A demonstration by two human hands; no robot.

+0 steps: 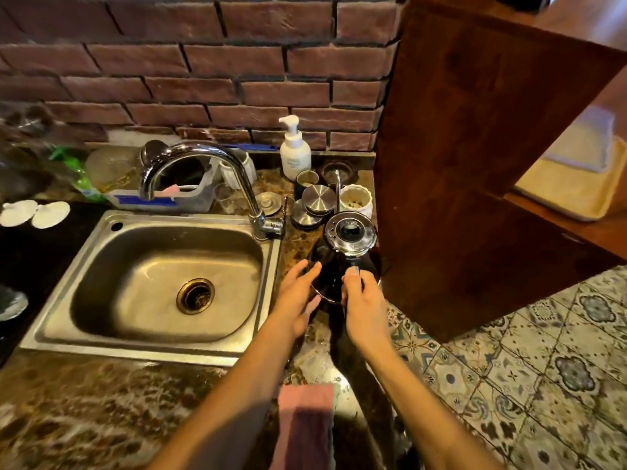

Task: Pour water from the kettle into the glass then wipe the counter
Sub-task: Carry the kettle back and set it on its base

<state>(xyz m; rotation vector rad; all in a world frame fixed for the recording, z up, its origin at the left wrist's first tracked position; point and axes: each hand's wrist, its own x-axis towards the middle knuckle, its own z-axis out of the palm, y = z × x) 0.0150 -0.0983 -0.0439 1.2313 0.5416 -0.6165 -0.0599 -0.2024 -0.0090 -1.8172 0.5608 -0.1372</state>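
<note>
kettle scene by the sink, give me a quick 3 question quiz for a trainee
1. True or false: the right hand is closed on the handle of the kettle.
2. Where does the pink cloth lie? A) in the sink B) at the counter's near edge C) on the faucet
3. Fill in: the left hand is ____, fingers spread beside the kettle.

Key: 1 true; 2 B; 3 open
</note>
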